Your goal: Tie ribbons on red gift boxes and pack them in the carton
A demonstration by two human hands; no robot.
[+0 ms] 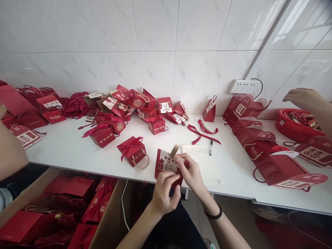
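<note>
A small red gift box (160,162), with a cream printed panel and a gold tab (174,150) at its top, is tilted at the table's front edge. My right hand (192,174) grips its upper right side, thumb and fingers closed near the tab. My left hand (165,193) is curled at the lower front of the box, its fingertips against it; the fingers partly hide the panel. To the left stands a finished-looking red box (133,152) with a ribbon bow and a rope handle. A lined notebook (210,169) lies just right of my hands.
Red boxes (157,124) and a ribbon heap (76,105) line the wall. Loose ribbon (204,133) and a pen (211,148) lie right. Handled boxes (282,169) and a red basin (290,128) stand far right. Other people's arms (308,100) reach in. A carton (106,214) sits below left.
</note>
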